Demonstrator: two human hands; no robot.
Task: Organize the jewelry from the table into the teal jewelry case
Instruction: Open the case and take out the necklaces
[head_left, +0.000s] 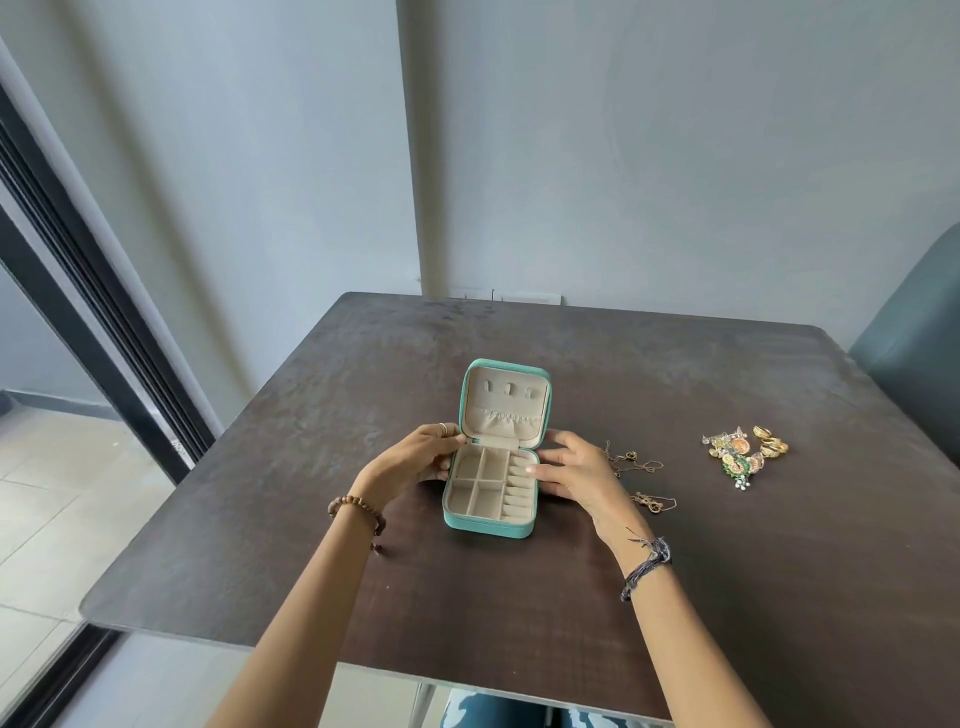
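Teal jewelry case (491, 524) open, between both hands

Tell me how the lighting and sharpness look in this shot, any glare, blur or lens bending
Head view: soft, even daylight, no hard glare; faint shadows under both hands beside the teal jewelry case. Wide-angle bending bows the black door frame and the table edges. The earrings pile and thin chains are too soft for fine detail.

I see the teal jewelry case (491, 499) lying open at frame centre, my left hand (415, 460) and right hand (574, 467) flanking it; jewelry (745, 452) lies at right.
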